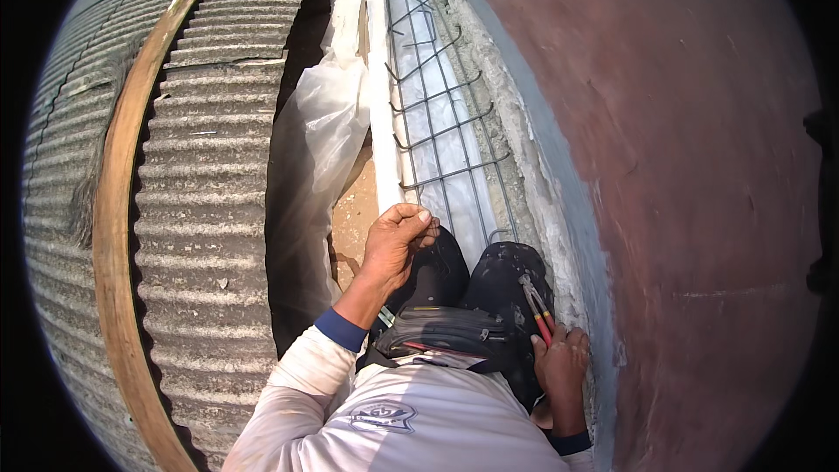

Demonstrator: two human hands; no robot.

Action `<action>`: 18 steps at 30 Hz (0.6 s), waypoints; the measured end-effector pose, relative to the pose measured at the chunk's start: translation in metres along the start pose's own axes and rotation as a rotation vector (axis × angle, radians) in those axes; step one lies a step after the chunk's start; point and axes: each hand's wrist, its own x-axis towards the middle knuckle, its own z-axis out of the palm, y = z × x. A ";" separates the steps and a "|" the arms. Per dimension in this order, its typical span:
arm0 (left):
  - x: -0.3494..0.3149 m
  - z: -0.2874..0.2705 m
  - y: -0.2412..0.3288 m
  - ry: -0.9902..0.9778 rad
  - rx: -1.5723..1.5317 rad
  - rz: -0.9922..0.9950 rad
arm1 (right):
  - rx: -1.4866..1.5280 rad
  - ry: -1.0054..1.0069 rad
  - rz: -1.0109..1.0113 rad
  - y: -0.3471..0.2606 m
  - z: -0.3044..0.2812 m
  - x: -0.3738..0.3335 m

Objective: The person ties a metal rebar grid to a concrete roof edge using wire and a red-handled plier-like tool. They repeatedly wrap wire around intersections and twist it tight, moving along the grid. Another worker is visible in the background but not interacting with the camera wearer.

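Note:
My left hand is raised over my lap, with thumb and fingertips pinched together. Whatever lies between those fingertips, if anything, is too small to make out. Down by my right thigh, my right hand is closed around the red handles of a pair of pincers, whose metal jaws point up and away from me. Just past my knees begins a grid of steel rebar, tied from long rods and bent crossbars. It lies over pale sheeting and runs away from me along the wall.
A reddish-brown wall rises close on my right, with a rough concrete ledge along its foot. To the left are crumpled clear plastic, a dark gap, corrugated roofing sheets and a long wooden beam. A black waist pouch sits at my belt.

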 end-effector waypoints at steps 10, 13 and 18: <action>-0.052 0.082 -0.013 -0.551 0.331 0.086 | 1.239 0.078 -0.559 -0.062 -0.055 0.015; -0.058 0.087 -0.003 -0.404 0.403 0.259 | 1.374 -0.091 -0.559 -0.092 -0.075 0.029; -0.067 0.081 0.022 -0.048 1.026 1.092 | 1.202 0.229 -0.599 -0.118 -0.085 0.033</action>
